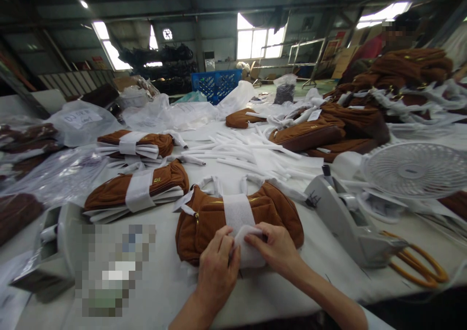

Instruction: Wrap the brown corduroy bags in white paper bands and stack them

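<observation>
Remotely, my left hand (218, 261) and right hand (279, 246) pinched foam wrap (239, 212) on the corduroy handbag (207, 221); uneven tugging risked tears.

At the front middle of the worktop (284, 298) lies a handbag (211, 220) with a strip (239, 211) around its middle, the left hand (219, 259) and right hand (277, 245) at the strip's near end. To its left, two wrapped bags (171, 178) lie one behind the other, a tape dispenser (67, 242) in front of them; to its right stands a second dispenser (345, 228), with scissors (432, 271) by its near end and a fan (412, 169) behind. Beyond the handbag, tubes (242, 150) lie strewn between the wrapped bags and a heap of bags (365, 121) at right.
</observation>
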`<state>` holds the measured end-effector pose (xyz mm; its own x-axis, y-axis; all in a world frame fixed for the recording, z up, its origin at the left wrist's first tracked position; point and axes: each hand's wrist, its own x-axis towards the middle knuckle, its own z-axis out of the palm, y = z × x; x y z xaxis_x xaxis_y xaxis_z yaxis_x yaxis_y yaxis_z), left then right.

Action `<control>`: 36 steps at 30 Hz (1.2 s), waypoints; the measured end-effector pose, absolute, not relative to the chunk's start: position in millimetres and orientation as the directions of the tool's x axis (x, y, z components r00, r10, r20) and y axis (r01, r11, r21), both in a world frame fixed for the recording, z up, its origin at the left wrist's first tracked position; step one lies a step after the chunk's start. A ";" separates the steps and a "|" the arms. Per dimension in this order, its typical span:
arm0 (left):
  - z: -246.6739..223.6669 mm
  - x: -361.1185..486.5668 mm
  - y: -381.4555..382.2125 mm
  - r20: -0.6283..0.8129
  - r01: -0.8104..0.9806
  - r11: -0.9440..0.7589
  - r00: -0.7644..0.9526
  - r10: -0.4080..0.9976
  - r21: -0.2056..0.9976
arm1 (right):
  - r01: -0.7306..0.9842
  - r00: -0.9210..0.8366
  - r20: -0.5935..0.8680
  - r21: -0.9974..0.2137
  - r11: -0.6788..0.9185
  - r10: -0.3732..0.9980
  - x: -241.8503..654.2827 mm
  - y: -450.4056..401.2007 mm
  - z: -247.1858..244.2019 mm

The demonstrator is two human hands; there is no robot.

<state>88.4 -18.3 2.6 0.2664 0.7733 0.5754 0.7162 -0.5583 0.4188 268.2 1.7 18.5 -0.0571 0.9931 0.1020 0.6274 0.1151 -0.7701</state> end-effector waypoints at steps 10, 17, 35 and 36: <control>7.6 85.5 -16.2 0.469 0.755 -0.465 0.237 0.851 0.462 | 0.735 -0.207 0.605 -0.423 0.531 0.769 269.4 -3.4 16.8; 6.0 86.3 -13.3 0.351 0.729 -0.361 0.176 0.920 0.581 | 0.691 -0.132 0.338 -0.643 0.331 0.932 270.8 9.5 16.1; -9.0 102.6 -35.0 0.601 0.805 -0.589 0.507 0.618 -0.073 | 0.700 -0.048 -0.009 -0.714 0.027 0.999 266.9 23.7 27.2; -13.4 104.0 -37.8 0.574 0.798 -0.595 0.532 0.623 -0.094 | 0.697 -0.041 -0.018 -0.717 0.016 0.999 267.1 23.6 27.2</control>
